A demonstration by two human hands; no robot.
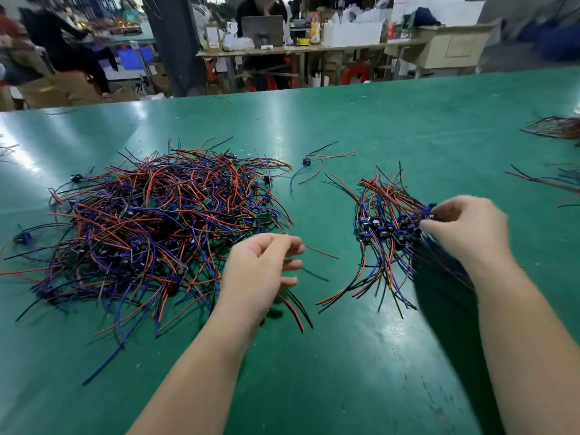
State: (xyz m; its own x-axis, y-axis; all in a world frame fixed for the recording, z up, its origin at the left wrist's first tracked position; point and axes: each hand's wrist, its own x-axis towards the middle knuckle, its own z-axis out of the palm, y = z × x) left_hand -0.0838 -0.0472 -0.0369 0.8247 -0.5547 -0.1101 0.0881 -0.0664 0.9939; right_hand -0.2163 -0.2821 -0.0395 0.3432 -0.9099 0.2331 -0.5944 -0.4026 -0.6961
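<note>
On the green desk (345,356), the right hand (464,233) pinches a small blue module (426,212) in its fingers at the right edge of the sorted wire bundle (386,233). The left hand (260,271) hovers just right of the tangled pile (157,227), fingers loosely curled; blur hides whether they grasp anything

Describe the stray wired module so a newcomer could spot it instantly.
On the green table, find the gap between the big tangled heap and the smaller neat bundle. At its far end lies one blue module with red, black and blue wires, the only module lying singly there.
</note>
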